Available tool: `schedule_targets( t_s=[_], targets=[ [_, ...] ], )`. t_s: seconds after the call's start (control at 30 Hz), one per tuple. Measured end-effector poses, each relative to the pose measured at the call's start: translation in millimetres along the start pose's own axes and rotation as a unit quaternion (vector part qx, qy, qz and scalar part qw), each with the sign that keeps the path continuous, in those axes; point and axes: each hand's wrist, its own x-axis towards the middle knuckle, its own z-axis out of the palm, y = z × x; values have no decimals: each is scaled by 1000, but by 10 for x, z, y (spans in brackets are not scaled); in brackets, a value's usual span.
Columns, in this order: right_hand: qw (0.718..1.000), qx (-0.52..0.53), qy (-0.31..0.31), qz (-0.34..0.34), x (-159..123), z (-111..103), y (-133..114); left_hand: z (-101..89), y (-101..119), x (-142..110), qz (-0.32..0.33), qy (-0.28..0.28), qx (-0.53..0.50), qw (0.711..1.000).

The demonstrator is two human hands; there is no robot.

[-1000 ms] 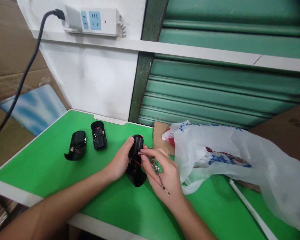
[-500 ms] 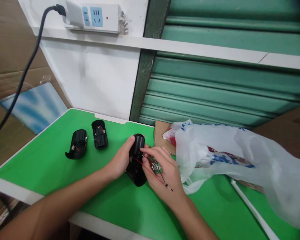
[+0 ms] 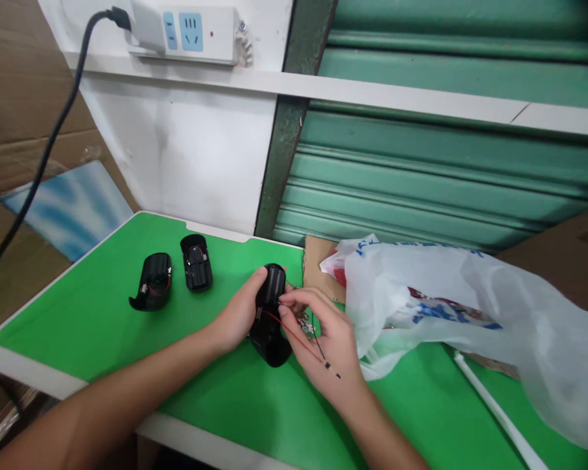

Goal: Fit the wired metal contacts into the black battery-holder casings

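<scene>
My left hand (image 3: 242,307) is closed around a black plastic housing (image 3: 270,343), its thumb along the upper left edge. The housing is tilted, with its hollow inner side facing up. At its right edge my right hand (image 3: 323,339) pinches thumb and forefinger together; what sits between the fingertips is too small to make out. A red wire (image 3: 294,334) runs from the housing across my right hand, and a dark wire ends near it in a small black connector (image 3: 327,365). Small metal parts (image 3: 306,324) lie on the green mat, partly hidden behind my right hand.
Two similar black housings (image 3: 155,282) (image 3: 196,263) with red wires lie on the green mat (image 3: 93,313) at left. A white plastic bag (image 3: 431,281) rests on cardboard (image 3: 318,264) at right, near a white rod (image 3: 500,408). A power strip (image 3: 196,32) is on the wall.
The right forefinger has shifted slightly from over the housing to its right edge, where it meets the thumb. The housing has moved very slightly to the right in view.
</scene>
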Motion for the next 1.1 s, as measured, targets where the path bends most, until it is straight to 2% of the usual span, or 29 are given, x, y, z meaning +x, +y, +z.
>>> schedule_targets(
  t_s=[0.1,0.23,0.47,0.7,1.1],
  targets=[
    [999,-29,-23,-40,9,-29,-10,9,2,-1,7,1,-2,1000],
    [998,-30,-30,-44,9,-31,-15,1,3,-1,14,-2,1,1000],
    [1000,-17,11,-5,-44,49,28,-40,-32,22,36,-7,65,997],
    [997,-59,18,-43,-30,40,23,-88,-85,58,91,-5,129,987],
    [996,-65,19,-61,-63,65,43,-89,-76,49,92,-8,113,989]
  ],
)
